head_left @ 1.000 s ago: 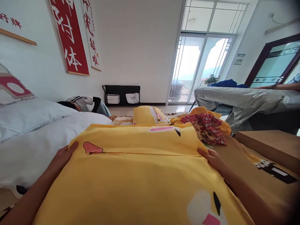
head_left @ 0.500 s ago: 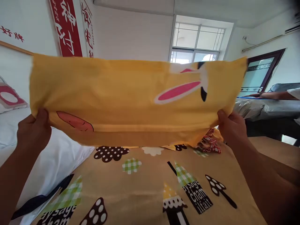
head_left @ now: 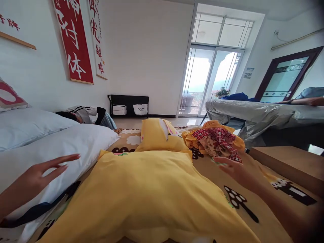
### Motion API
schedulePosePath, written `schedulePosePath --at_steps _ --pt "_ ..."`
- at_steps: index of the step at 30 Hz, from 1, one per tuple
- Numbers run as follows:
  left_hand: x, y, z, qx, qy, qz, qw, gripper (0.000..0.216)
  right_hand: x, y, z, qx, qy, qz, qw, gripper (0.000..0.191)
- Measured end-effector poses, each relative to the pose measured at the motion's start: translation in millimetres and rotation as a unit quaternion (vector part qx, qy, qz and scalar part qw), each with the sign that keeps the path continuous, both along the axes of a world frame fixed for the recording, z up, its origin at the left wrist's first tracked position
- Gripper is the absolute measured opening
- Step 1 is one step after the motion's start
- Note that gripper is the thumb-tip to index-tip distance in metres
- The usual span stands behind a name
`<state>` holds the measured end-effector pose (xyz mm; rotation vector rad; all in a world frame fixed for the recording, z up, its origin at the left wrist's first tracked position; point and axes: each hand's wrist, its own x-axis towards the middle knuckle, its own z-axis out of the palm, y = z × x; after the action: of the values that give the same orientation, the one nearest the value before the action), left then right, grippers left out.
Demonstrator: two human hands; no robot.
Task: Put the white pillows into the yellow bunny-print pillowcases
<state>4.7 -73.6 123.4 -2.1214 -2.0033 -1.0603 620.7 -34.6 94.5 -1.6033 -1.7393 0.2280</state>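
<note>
A yellow pillowcase (head_left: 152, 192) lies spread flat on the tan patterned bedsheet (head_left: 253, 199) right in front of me. My left hand (head_left: 43, 173) hovers open to its left, fingers stretched out over the white pillows (head_left: 58, 141). My right hand (head_left: 231, 168) is open at the pillowcase's right, just below a crumpled red plaid and yellow cloth pile (head_left: 215, 138). Neither hand holds anything. A second yellow pillow (head_left: 159, 135) sits beyond the pillowcase.
A person (head_left: 86, 114) lies past the white pillows at the left. A silver-covered surface (head_left: 258, 113) with another person's arm (head_left: 301, 100) stands at the right. A wooden bed edge (head_left: 291, 162) runs along the right. Glass doors and a black rack (head_left: 129, 104) are at the back.
Both hands lifted the yellow pillowcase by its edges half a second ago. It now lies flat on the bed, and both hands have let go and opened.
</note>
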Motion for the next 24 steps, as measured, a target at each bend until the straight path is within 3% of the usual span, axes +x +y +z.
schedulePosePath --at_steps 2,4,5,7,9,11,14,16,19,22,24 --pt "61 23 32.3 -0.032 -0.001 -0.105 0.994 0.05 -61 19 27.8 0.054 -0.053 0.045 0.996 0.044" --pt "137 46 31.7 -0.031 0.024 -0.198 0.979 0.049 -133 33 29.1 0.066 -0.071 0.091 0.991 0.046" --pt "172 56 16.9 -0.021 0.053 -0.212 0.976 0.049 -165 38 18.1 0.08 -0.09 0.101 0.988 0.047" --pt "218 68 -33.0 -0.065 0.119 -0.169 0.976 0.048 -208 44 -21.4 0.049 -0.132 0.113 0.984 0.049" --pt "229 71 -89.0 -0.096 0.16 -0.172 0.967 0.048 -213 43 -68.6 -0.037 -0.173 0.151 0.973 0.053" --pt "209 66 -128.7 -0.079 0.161 -0.151 0.972 0.05 -186 40 -106.3 -0.072 -0.195 0.123 0.97 0.059" --pt "153 54 -149.7 -0.056 0.153 -0.047 0.986 0.054 -118 31 -134.1 -0.113 -0.203 0.006 0.973 0.064" --pt "113 44 -155.5 -0.085 0.139 0.018 0.986 0.057 -78 22 -142.1 -0.156 -0.199 -0.029 0.967 0.064" --pt "54 25 -176.0 -0.134 0.12 0.048 0.983 0.061 -42 8 -153.5 -0.166 -0.187 -0.035 0.968 0.062" --pt "5 0 -195.2 -0.122 0.091 0.048 0.987 0.064 -29 -1 -159.8 -0.152 -0.189 -0.074 0.967 0.058" --pt "-8 -14 -191.1 -0.102 0.082 0.056 0.99 0.064 -37 -5 -152.6 -0.133 -0.203 -0.129 0.961 0.055"
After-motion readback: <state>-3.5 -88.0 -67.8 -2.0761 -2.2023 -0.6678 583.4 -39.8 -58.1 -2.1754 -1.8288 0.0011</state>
